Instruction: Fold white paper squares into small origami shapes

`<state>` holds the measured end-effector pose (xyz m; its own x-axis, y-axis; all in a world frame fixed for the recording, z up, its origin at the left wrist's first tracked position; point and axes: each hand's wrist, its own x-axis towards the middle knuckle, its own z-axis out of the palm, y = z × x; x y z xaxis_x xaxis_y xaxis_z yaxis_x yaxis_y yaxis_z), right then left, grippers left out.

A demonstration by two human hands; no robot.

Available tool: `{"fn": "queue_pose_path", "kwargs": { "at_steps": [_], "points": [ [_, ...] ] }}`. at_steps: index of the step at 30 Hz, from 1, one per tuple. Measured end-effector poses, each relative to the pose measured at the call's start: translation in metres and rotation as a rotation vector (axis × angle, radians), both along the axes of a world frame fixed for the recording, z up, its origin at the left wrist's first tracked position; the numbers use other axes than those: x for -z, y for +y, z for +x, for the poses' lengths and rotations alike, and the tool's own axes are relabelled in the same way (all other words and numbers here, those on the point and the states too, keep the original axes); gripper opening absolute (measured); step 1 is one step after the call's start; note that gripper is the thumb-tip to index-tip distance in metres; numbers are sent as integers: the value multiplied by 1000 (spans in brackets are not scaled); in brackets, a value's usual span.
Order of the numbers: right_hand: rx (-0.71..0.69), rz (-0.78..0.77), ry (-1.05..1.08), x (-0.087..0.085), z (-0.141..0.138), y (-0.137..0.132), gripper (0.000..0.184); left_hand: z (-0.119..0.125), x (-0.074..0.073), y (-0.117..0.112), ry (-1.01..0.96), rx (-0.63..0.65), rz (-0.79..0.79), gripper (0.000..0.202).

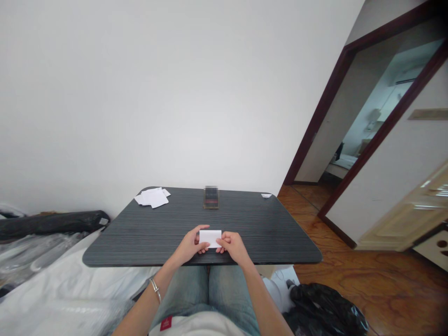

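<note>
One white paper (pixel 210 237) is pinched closely by left hand (pixel 189 246) and right hand (pixel 234 246), with one paper pile (pixel 153 197), one white scrap (pixel 266 196) and one dark object (pixel 211 198) seen beyond.

Soft, even light, bright white wall (pixel 210 102), stretched edges, dark panel (pixel 211 198) pixelated; doorway (pixel 362 107) dimmer, perhaps slightly blurred

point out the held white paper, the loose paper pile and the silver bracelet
Held white paper (pixel 210 237): head view, middle of its visible face
Loose paper pile (pixel 153 197): head view, sheets near the pile's middle
Silver bracelet (pixel 156 289): head view, visible side of its band
</note>
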<state>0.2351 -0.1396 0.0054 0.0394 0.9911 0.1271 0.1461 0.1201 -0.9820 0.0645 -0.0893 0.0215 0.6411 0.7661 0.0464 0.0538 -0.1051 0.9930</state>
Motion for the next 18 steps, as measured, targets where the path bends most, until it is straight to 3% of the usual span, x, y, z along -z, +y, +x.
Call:
{"fn": "queue_pose_path", "kwargs": {
  "at_steps": [8, 13, 18],
  "points": [
    [14, 13, 9, -6, -1, -3, 28, 0, -1, 0, -23, -14, -6, 55],
    [22, 26, 23, -4, 1, -3, 26, -1, -1, 2, -74, -58, -22, 34],
    [24, 28, 30, -2, 1, -3, 26, -1, 0, 4, -105, -101, -38, 28]
  ]
}}
